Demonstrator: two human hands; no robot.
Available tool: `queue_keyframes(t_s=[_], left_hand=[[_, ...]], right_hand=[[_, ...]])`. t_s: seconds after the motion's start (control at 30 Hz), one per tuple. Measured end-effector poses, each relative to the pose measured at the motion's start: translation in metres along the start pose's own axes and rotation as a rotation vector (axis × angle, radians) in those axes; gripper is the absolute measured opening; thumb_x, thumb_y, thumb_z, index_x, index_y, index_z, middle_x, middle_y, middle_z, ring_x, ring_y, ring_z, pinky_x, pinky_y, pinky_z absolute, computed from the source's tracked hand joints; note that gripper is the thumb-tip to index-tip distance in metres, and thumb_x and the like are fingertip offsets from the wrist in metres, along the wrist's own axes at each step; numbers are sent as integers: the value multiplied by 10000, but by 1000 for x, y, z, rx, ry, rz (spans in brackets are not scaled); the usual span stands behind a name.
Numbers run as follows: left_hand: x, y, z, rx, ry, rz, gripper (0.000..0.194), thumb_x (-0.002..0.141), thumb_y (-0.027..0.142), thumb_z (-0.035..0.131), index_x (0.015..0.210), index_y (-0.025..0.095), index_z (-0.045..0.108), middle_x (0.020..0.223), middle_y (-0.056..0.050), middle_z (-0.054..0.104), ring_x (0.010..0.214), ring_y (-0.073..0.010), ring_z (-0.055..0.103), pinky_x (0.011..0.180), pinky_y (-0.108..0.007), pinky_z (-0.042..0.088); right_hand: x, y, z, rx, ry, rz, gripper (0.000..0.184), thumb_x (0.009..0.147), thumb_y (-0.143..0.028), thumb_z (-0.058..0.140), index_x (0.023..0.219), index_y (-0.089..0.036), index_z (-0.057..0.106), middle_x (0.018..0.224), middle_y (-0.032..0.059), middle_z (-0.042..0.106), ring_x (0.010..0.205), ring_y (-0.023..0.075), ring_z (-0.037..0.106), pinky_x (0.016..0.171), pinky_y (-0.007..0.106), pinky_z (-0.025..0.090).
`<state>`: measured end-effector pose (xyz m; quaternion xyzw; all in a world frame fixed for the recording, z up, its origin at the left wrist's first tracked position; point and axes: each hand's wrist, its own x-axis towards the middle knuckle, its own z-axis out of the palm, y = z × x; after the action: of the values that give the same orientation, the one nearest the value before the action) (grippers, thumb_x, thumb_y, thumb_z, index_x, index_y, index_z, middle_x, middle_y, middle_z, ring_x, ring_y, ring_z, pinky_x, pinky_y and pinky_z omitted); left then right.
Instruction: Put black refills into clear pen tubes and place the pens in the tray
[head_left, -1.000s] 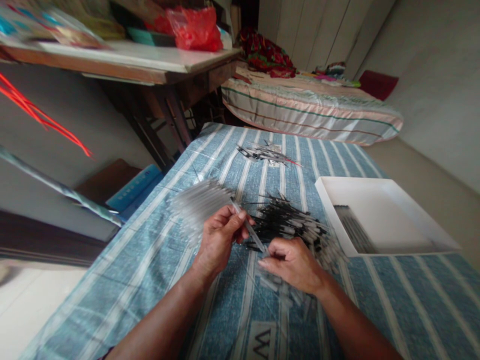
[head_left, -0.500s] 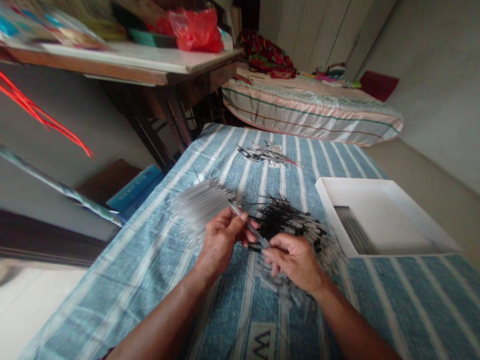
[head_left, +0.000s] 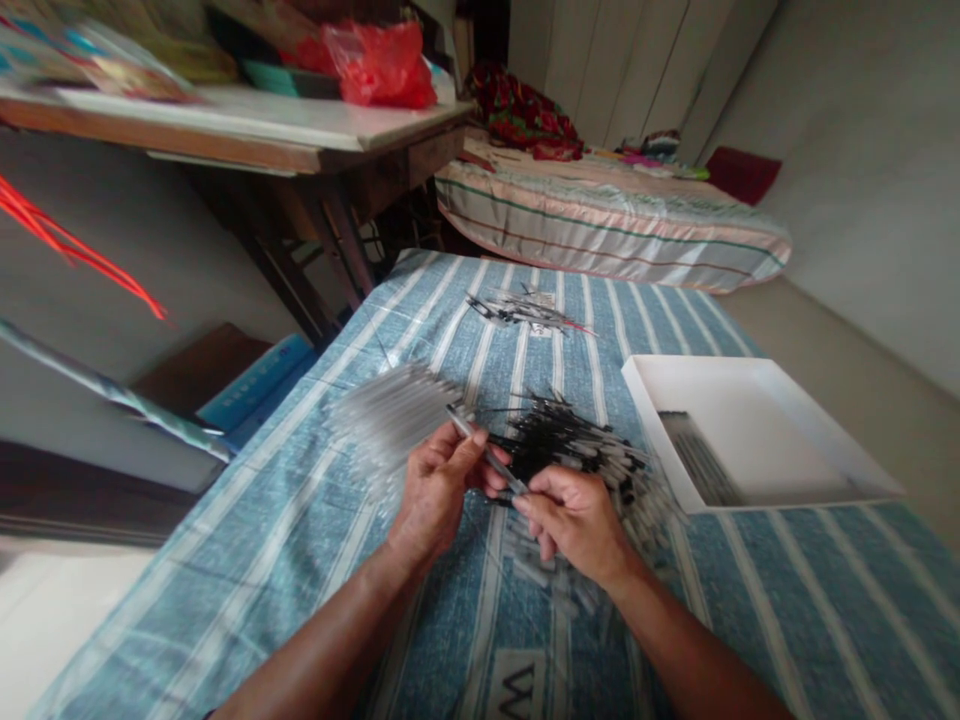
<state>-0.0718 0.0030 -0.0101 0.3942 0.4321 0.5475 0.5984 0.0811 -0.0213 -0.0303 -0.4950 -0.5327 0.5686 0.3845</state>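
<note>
Grey pen [head_left: 504,470] — slim, tubular — in both hands [head_left: 439,480] [head_left: 576,515]

Two hands are counted, the left hand [head_left: 437,470] and the right hand [head_left: 574,515], with one pen [head_left: 504,470] held between them. Clocked from that pen, one heap of tubes [head_left: 397,410] is seen at ten o'clock, one of black parts [head_left: 566,435] at three, one of short pieces [head_left: 576,590] at five, one mixed heap [head_left: 517,308] at twelve. One box [head_left: 765,420] is found at three, one red bag [head_left: 382,65] at eleven, one bed [head_left: 615,215] at one.
</note>
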Motion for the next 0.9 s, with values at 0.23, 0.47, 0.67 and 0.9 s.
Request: queue_keyframes(t_s=[0.23,0.47,0.67,0.9], left_hand=[[-3,1,2,29,-27,-33,155,788,281,600,729,138,588,655,-19,663,454,-109,566,451,-223,455],[-1,-2,-1,121,-111,-50,152,781,281,617,722,141,632,584,-8,619,512,-110,539,494,-208,422],[-1,-2,3,197,-108,-79,153,707,292,682,752,147,665,648,-21,648,568,-119,538,539,-212,419],[2,6,4,365,-8,-91,212,658,349,673,746,157,647,623,-9,636,493,-118,502,471,-219,385]], right_hand=[[5,-8,-5,-132,-56,-34,283,740,-408,582,611,-170,504,461,-63,487,324,47,407,321,154,288],[6,-24,-13,-507,-48,-346,98,780,-208,572,744,-188,661,691,-7,664,613,122,574,574,212,405],[0,-36,-21,-735,-33,-341,107,769,-194,563,697,-207,640,655,3,670,592,153,587,539,230,388],[8,-39,-147,-1182,409,14,164,790,-287,525,832,-213,664,753,18,687,703,151,604,609,214,395]])
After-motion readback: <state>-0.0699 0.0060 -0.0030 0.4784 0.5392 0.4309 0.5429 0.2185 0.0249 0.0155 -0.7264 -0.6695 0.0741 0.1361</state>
